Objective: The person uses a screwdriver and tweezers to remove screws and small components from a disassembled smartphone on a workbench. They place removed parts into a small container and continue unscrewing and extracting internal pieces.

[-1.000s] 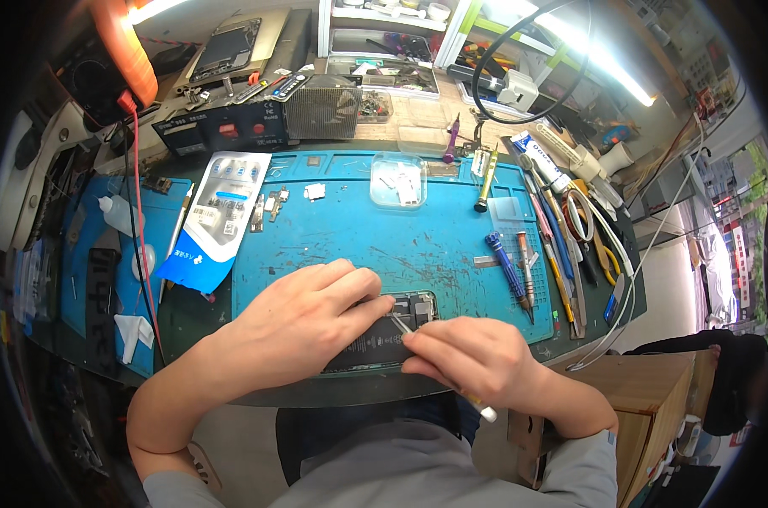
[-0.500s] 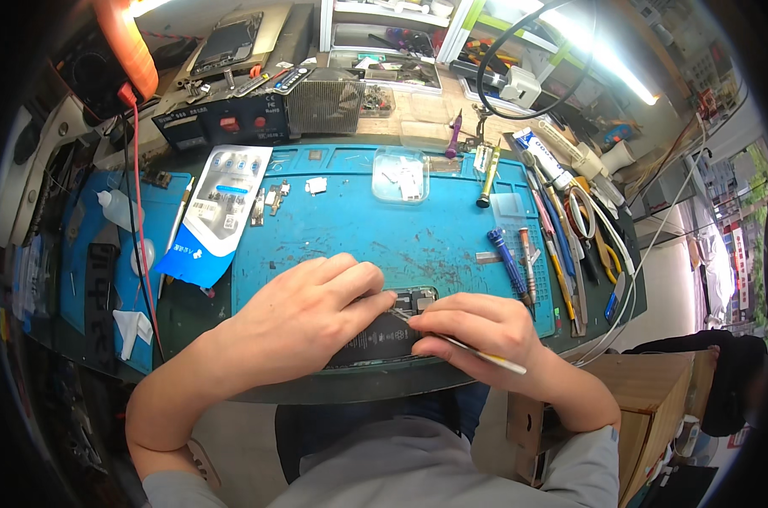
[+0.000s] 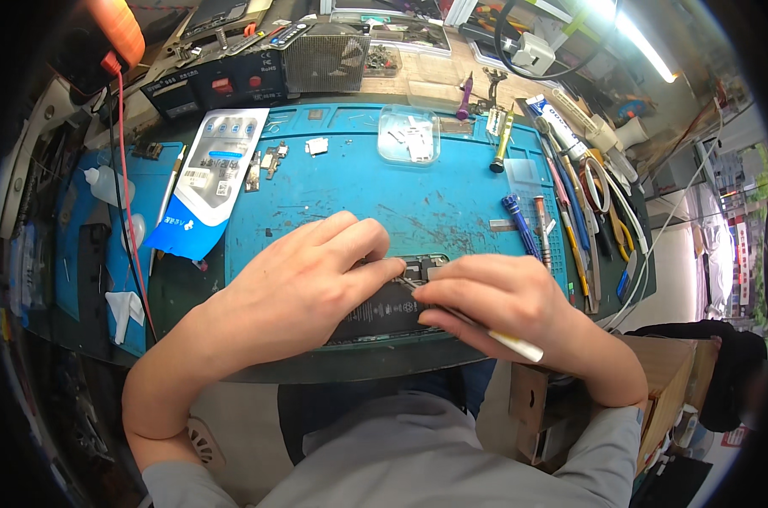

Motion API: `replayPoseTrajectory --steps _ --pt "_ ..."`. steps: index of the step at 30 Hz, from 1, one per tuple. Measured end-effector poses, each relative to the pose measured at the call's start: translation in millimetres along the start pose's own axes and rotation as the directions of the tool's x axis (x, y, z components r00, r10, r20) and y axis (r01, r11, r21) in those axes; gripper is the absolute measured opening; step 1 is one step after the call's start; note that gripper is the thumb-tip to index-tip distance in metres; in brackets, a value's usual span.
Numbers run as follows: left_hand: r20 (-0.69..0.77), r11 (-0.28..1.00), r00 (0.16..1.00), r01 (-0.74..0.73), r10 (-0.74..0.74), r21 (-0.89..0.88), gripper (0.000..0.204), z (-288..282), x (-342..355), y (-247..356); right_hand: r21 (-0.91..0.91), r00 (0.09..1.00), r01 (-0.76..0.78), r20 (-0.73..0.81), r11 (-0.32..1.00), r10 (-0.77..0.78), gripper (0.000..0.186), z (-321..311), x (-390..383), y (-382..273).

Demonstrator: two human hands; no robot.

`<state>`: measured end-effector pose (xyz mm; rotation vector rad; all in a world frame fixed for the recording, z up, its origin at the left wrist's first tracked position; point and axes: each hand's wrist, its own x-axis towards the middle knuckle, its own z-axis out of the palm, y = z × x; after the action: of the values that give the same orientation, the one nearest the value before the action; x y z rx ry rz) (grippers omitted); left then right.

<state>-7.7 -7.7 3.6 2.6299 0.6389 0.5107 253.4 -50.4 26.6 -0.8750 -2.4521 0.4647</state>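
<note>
An opened smartphone (image 3: 384, 309) lies near the front edge of the blue mat, its black battery and some inner parts exposed. My left hand (image 3: 312, 267) rests over its left side, fingers curled and index fingertip pressed close to the inner parts; whatever it pinches is too small to make out. Between the thumb and fingers of my right hand (image 3: 498, 296) is a thin tool with a pale handle (image 3: 518, 345). Its slim metal tip reaches into the phone beside my left fingertip. The exact kind of tool is unclear.
On the blue mat (image 3: 316, 199) stands a clear box of small parts (image 3: 409, 135). Screwdrivers (image 3: 521, 224) and several long tools lie at the right. A blue-and-white package (image 3: 210, 182) and a squeeze bottle (image 3: 104, 186) are on the left. Cables (image 3: 123, 169) hang there.
The view has shifted, so the bench appears higher. Both hands stay at the phone in nearly the same grip, with the tool tip still beside my left fingertip.
</note>
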Motion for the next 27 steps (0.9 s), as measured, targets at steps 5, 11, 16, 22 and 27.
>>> replayPoseTrajectory --steps 5,11,16,22,27 --pt "-0.004 1.0 1.0 0.006 -0.006 -0.019 0.041 0 1 -1 -0.176 0.995 0.101 -0.01 0.979 -0.104 0.023 8 -10 -6" --pt "-0.02 0.999 1.0 -0.002 0.001 -0.054 0.041 1 1 -4 -0.34 0.97 0.207 -0.053 0.917 -0.239 0.023 18 -18 -6" --pt "-0.04 0.995 0.999 -0.001 -0.003 -0.104 0.043 2 2 -7 -0.478 0.932 0.28 -0.072 0.832 -0.355 0.019 31 -23 -3" --pt "-0.105 0.976 0.99 0.075 -0.098 -0.203 0.037 -4 2 -6 -0.476 0.888 0.34 -0.121 0.811 -0.443 0.02 34 -28 -3" --pt "-0.259 0.947 0.932 0.184 -0.253 -0.262 0.029 -9 5 -6 -0.506 0.884 0.224 -0.253 0.833 -0.392 0.021 15 -20 9"
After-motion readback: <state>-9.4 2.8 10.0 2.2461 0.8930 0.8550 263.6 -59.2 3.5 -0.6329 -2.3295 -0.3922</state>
